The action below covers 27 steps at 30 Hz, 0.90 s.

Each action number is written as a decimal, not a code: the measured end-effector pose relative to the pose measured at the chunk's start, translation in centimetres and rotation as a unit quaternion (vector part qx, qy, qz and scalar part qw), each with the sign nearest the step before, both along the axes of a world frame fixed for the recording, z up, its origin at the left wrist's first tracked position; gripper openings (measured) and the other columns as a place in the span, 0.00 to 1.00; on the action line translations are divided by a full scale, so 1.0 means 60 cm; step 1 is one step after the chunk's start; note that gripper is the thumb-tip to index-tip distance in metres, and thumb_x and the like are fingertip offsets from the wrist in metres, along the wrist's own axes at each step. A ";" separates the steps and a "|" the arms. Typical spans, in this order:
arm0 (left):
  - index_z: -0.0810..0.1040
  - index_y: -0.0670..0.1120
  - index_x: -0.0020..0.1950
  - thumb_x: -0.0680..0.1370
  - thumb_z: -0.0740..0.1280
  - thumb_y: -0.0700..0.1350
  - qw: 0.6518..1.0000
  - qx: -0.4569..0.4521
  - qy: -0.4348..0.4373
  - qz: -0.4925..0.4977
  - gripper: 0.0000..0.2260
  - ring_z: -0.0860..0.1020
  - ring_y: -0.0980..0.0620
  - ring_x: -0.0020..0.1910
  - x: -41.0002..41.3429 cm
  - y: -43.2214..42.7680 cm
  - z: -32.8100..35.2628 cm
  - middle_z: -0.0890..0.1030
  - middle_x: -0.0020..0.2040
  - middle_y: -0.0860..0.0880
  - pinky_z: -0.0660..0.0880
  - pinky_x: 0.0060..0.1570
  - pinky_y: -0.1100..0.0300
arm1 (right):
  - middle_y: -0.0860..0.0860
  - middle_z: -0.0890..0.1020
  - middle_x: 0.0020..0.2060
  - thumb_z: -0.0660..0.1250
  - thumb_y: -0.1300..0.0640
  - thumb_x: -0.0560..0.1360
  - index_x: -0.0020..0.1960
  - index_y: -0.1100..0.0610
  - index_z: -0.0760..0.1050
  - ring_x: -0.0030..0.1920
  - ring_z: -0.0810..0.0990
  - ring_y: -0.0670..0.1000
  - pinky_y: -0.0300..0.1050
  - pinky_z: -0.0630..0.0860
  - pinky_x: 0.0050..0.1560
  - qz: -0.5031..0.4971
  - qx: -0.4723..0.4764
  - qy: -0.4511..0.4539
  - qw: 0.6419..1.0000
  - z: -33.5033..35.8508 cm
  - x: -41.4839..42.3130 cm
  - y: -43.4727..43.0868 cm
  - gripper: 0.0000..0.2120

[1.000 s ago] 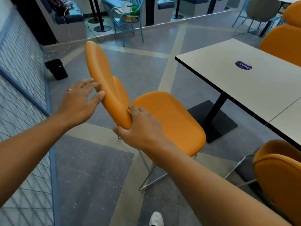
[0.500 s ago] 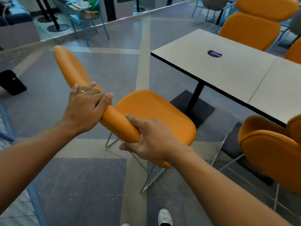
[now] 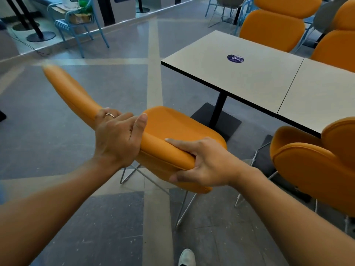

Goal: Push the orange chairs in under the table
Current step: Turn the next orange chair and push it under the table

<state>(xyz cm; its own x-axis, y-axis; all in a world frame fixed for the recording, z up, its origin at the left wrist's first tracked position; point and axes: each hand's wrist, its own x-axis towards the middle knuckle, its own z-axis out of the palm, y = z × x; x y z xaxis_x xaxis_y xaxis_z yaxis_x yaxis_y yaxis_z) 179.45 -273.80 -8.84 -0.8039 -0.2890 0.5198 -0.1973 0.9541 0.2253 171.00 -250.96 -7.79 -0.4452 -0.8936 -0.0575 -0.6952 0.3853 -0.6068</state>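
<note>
An orange chair [image 3: 178,129] on thin metal legs stands on the floor out from the near-left corner of the pale table [image 3: 255,77]. Its long backrest runs from upper left toward me. My left hand [image 3: 117,137] grips the middle of the backrest, thumb over its top edge. My right hand [image 3: 203,162] clasps the backrest's lower right end, fingers on top and thumb beneath. A second orange chair [image 3: 315,169] sits at the right, partly under the table edge. Two more orange chairs [image 3: 272,25] stand on the table's far side.
The table stands on a black post with a flat square base [image 3: 217,120] just beyond the held chair's seat. A blue metal chair [image 3: 76,24] with a box on it is at the back left. My white shoe [image 3: 186,258] shows at the bottom.
My left hand has closed on the backrest, which it was only reaching for. The chair has swung round, its seat now toward the table, and the view has shifted toward the table.
</note>
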 end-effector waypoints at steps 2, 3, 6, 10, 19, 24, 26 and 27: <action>0.75 0.50 0.36 0.84 0.50 0.53 1.000 0.002 0.002 0.000 0.23 0.74 0.46 0.40 -0.015 0.037 0.002 0.76 0.34 0.52 0.65 0.57 0.45 | 0.46 0.81 0.61 0.72 0.31 0.67 0.78 0.40 0.62 0.57 0.80 0.48 0.52 0.77 0.56 -0.010 0.003 -0.029 1.000 0.002 -0.021 0.035 0.43; 0.74 0.50 0.35 0.84 0.50 0.53 1.000 0.003 0.002 0.001 0.22 0.74 0.46 0.40 -0.021 0.056 0.003 0.76 0.34 0.52 0.65 0.57 0.45 | 0.46 0.80 0.63 0.73 0.32 0.67 0.78 0.39 0.63 0.59 0.79 0.48 0.51 0.77 0.58 -0.016 0.003 -0.045 0.999 0.003 -0.030 0.052 0.43; 0.72 0.51 0.34 0.83 0.50 0.53 1.000 0.003 -0.001 0.006 0.21 0.74 0.45 0.41 -0.042 0.099 0.005 0.78 0.35 0.51 0.64 0.55 0.47 | 0.44 0.78 0.66 0.77 0.36 0.66 0.76 0.39 0.65 0.61 0.77 0.46 0.46 0.78 0.60 -0.036 0.003 -0.077 0.996 0.006 -0.057 0.096 0.42; 0.74 0.51 0.35 0.83 0.49 0.55 1.000 -0.001 -0.022 0.007 0.22 0.73 0.48 0.40 -0.068 0.143 0.005 0.79 0.37 0.51 0.64 0.53 0.49 | 0.42 0.77 0.65 0.79 0.41 0.66 0.75 0.39 0.68 0.61 0.77 0.46 0.41 0.78 0.59 -0.057 0.002 -0.097 0.994 0.008 -0.088 0.145 0.40; 0.69 0.53 0.36 0.82 0.46 0.60 0.998 0.012 -0.057 0.003 0.22 0.73 0.50 0.44 -0.102 0.218 0.006 0.79 0.41 0.53 0.65 0.57 0.48 | 0.40 0.78 0.64 0.79 0.36 0.63 0.72 0.35 0.70 0.61 0.78 0.48 0.53 0.80 0.60 -0.073 0.010 -0.155 0.985 0.004 -0.150 0.221 0.40; 0.70 0.54 0.41 0.81 0.46 0.63 0.995 -0.002 -0.091 -0.044 0.20 0.73 0.50 0.48 -0.089 0.216 0.011 0.78 0.45 0.52 0.63 0.57 0.49 | 0.40 0.79 0.63 0.79 0.34 0.61 0.72 0.37 0.71 0.61 0.79 0.49 0.53 0.80 0.60 -0.091 -0.011 -0.170 0.981 -0.008 -0.151 0.235 0.41; 0.75 0.55 0.49 0.79 0.46 0.66 0.987 0.005 -0.126 -0.103 0.23 0.73 0.51 0.51 -0.077 0.194 0.023 0.79 0.50 0.53 0.62 0.59 0.50 | 0.40 0.79 0.62 0.78 0.35 0.62 0.72 0.38 0.72 0.60 0.79 0.48 0.53 0.80 0.60 -0.102 -0.010 -0.171 0.980 -0.005 -0.143 0.232 0.40; 0.76 0.55 0.55 0.78 0.46 0.68 0.979 0.007 -0.152 -0.133 0.25 0.73 0.51 0.54 -0.069 0.181 0.029 0.79 0.53 0.53 0.62 0.60 0.50 | 0.40 0.79 0.61 0.78 0.36 0.63 0.71 0.38 0.72 0.60 0.79 0.48 0.52 0.80 0.60 -0.107 -0.007 -0.166 0.980 -0.001 -0.137 0.228 0.39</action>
<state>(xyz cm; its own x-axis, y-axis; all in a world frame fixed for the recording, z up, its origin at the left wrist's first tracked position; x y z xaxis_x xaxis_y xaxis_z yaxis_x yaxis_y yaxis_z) 175.30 -262.96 -7.08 -0.9689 -0.0540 0.2416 -0.0026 0.9781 0.2083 162.76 -237.29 -7.86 -0.5812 -0.7836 -0.2195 -0.3628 0.4910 -0.7920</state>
